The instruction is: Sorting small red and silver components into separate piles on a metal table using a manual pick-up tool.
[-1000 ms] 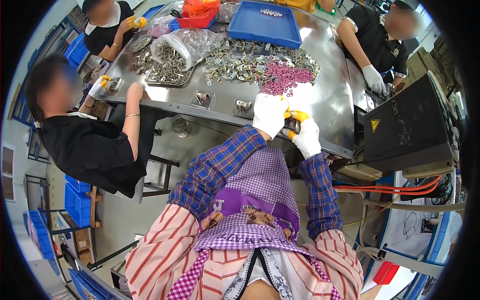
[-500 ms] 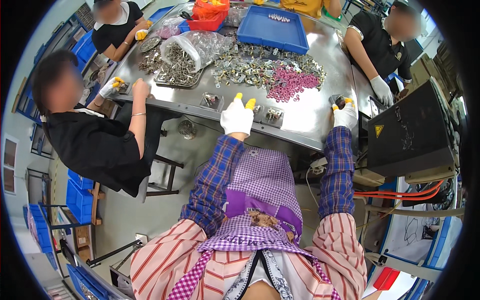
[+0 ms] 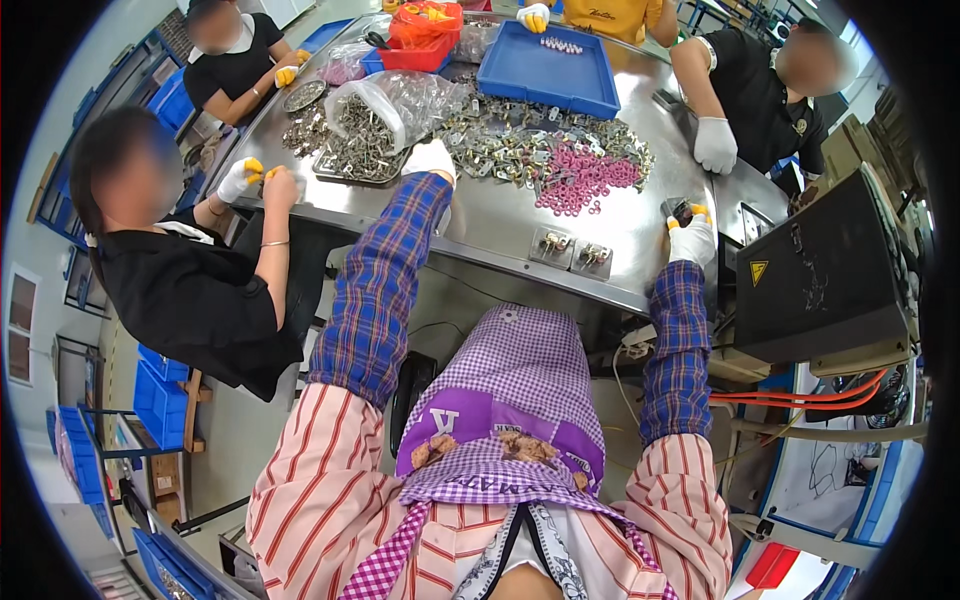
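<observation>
My left hand (image 3: 432,160), in a white glove, reaches to the right edge of a metal tray (image 3: 362,180) heaped with small metal parts (image 3: 362,148). Its fingers cannot be made out against the pile. At the right side of the steel table, my right hand (image 3: 692,242), gloved with yellow fingertips, is closed on a small dark metal part (image 3: 682,212). Two small square plates with metal fittings, a left one (image 3: 551,247) and a right one (image 3: 592,261), lie side by side near the front edge. Pink rings (image 3: 585,178) spread beyond them.
Metal tabs (image 3: 500,140) lie heaped mid-table. Behind them stands a blue tray (image 3: 545,85), with a red bin (image 3: 425,50) to its left. A plastic bag (image 3: 400,105) rests on the parts. Co-workers sit around the table; a dark machine box (image 3: 815,275) stands at right.
My left hand has moved left and farther in, from the front edge to the metal tray. The two plates have shifted right and nearer. My right hand has barely moved.
</observation>
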`<state>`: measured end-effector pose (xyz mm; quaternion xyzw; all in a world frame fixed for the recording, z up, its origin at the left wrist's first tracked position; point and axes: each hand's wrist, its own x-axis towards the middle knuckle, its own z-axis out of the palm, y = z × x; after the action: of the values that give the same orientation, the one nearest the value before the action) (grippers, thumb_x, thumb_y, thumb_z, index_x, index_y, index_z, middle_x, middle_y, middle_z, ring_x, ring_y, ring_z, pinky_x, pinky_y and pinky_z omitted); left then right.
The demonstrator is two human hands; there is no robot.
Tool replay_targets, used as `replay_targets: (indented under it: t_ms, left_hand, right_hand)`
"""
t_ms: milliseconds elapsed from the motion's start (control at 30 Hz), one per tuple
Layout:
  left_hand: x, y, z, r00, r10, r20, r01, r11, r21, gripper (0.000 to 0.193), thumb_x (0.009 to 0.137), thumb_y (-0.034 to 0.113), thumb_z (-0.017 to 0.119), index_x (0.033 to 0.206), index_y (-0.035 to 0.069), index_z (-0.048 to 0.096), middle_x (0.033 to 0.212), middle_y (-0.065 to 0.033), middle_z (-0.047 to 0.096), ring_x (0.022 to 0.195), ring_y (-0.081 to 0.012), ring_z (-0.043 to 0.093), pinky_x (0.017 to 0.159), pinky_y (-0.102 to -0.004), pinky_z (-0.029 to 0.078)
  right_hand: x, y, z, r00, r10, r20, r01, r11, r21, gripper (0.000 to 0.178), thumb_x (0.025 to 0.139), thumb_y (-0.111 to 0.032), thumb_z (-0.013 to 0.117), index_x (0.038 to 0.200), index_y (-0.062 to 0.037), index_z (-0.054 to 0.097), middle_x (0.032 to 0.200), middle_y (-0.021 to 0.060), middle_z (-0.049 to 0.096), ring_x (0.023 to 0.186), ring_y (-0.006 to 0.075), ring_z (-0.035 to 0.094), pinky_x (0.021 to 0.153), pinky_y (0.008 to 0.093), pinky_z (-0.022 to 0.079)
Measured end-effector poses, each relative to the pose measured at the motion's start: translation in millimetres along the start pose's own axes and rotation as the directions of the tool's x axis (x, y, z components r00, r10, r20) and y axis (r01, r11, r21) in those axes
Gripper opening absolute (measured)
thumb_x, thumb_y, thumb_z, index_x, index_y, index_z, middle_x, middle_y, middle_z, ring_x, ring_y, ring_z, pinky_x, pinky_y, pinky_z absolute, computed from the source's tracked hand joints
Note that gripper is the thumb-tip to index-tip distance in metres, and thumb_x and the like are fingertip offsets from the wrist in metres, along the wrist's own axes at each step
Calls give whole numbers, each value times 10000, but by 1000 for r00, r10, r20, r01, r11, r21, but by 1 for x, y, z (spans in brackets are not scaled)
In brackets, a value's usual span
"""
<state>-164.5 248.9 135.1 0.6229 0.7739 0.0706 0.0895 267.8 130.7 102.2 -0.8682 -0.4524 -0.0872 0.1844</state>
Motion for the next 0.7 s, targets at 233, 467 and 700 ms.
replay_targets:
  t_ms: [233,467,700]
  left_hand:
    - [-13,44,20,991,136,-12,-136,989,-49,249,883,141,477,975,25,677,935,-165,676,860,-300,670,736,-406,546]
    - [-16,58,58,933,247,-261,-305,929,-211,222,868,148,494,960,39,664,925,-156,662,867,-300,656,751,-419,530]
    - [-28,43,31,941,226,-251,-275,944,-181,216,877,182,484,930,56,652,942,-139,655,853,-289,649,756,-421,514]
  right_hand:
    - [-5,-6,-11,999,37,34,-37,999,-4,386,804,-331,661,1146,-195,546,1072,68,570,868,277,624,761,378,512]
    - [1,1,-2,1000,19,21,-19,1000,6,414,799,-359,663,1154,-179,550,1074,67,568,870,277,621,766,372,511]
    - [1,-3,-2,998,39,50,-36,997,-62,448,797,-396,660,1165,-165,554,1089,67,569,884,276,617,766,371,509]
